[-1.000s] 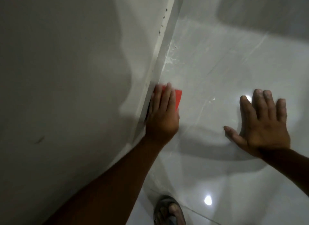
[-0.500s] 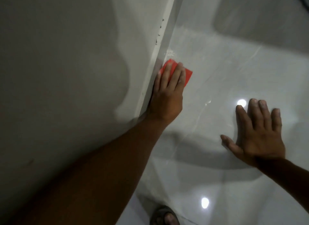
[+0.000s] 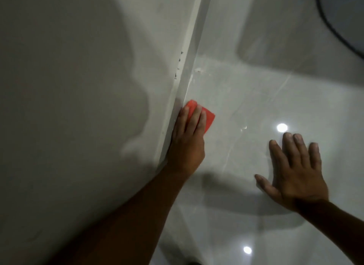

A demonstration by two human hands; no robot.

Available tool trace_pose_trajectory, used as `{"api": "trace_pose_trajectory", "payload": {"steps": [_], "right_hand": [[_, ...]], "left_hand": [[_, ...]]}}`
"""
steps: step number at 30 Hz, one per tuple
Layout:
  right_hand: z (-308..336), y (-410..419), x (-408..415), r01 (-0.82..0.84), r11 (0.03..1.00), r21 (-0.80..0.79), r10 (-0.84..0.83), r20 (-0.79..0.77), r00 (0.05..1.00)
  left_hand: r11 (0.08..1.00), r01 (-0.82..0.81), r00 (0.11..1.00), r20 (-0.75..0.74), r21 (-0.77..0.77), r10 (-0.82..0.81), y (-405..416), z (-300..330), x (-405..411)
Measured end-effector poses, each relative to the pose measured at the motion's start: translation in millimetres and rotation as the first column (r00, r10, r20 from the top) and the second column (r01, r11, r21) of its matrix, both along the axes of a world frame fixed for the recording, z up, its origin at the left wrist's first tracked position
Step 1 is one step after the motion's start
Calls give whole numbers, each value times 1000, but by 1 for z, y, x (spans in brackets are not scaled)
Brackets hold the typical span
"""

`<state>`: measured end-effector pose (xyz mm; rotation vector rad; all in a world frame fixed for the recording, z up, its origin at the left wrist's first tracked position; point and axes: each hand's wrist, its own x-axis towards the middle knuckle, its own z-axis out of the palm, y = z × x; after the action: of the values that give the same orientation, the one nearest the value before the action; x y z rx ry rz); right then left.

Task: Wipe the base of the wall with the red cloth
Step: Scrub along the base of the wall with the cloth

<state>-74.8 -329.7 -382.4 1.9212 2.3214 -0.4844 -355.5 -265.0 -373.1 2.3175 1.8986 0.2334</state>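
1. Left hand presses flat on the red cloth, fingers extended over it, against the base of the wall.
2. Right hand lies open, fingers spread, palm down on the glossy floor tile (well apart from the cloth).
3. White residue marks the floor beside the skirting, beyond the cloth.
4. Two ceiling-light reflections glare on the tile.
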Motion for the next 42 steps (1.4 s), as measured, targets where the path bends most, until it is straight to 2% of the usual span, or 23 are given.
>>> {"api": "trace_pose_trajectory", "payload": {"steps": [3, 6, 8, 11, 14, 17, 21, 26, 28, 30, 32, 34, 36, 42], "right_hand": [[-1, 0, 0, -7, 1000, 16, 7, -15, 1000], [0, -1, 1, -9, 1000, 16, 10, -13, 1000], [-1, 0, 1, -7, 1000, 23, 7, -15, 1000], [0, 1, 0, 2, 1000, 19, -1, -21, 1000], [1, -1, -1, 4, 1000, 9, -4, -16, 1000], [1, -1, 0, 2, 1000, -9, -2, -16, 1000], [0, 0, 1, -10, 1000, -25, 10, -3, 1000], [-2, 1, 1, -8, 1000, -20, 8, -10, 1000], [-2, -1, 1, -7, 1000, -14, 7, -4, 1000], [-2, -1, 1, -7, 1000, -20, 7, -7, 1000], [-1, 0, 0, -13, 999, -30, 13, 0, 1000], [-1, 0, 1, -10, 999, -41, 10, 11, 1000], [-1, 0, 1, -15, 999, -49, 15, 16, 1000], [-3, 1, 1, -19, 996, -87, 24, 56, 998]], "left_hand": [[999, -38, 999, 17, 0, 38, 5, -6, 0], [991, -135, 973, 187, 6, 132, 63, -6, 24], [974, -225, 944, 250, 7, 216, 101, -7, 37], [979, -203, 964, 182, 30, 194, 95, 0, 33], [986, -167, 981, 95, 1, 167, 19, 2, 16], [951, -306, 949, 67, -47, 308, -16, -2, 18], [875, -483, 865, 136, -35, 483, 50, -7, 54], [913, -390, 907, 120, -123, 403, 127, 6, 62], [953, -299, 952, 61, -43, 301, 123, 9, 56], [990, -134, 989, -61, 49, 137, 101, 6, 48], [994, 10, 984, -178, 106, 9, 90, 4, 37], [984, 68, 969, -245, 167, -25, 111, 2, 31], [993, 41, 976, -218, 107, -17, 139, 1, 31], [983, -181, 981, 66, -4, 181, 149, -7, 44]]}}
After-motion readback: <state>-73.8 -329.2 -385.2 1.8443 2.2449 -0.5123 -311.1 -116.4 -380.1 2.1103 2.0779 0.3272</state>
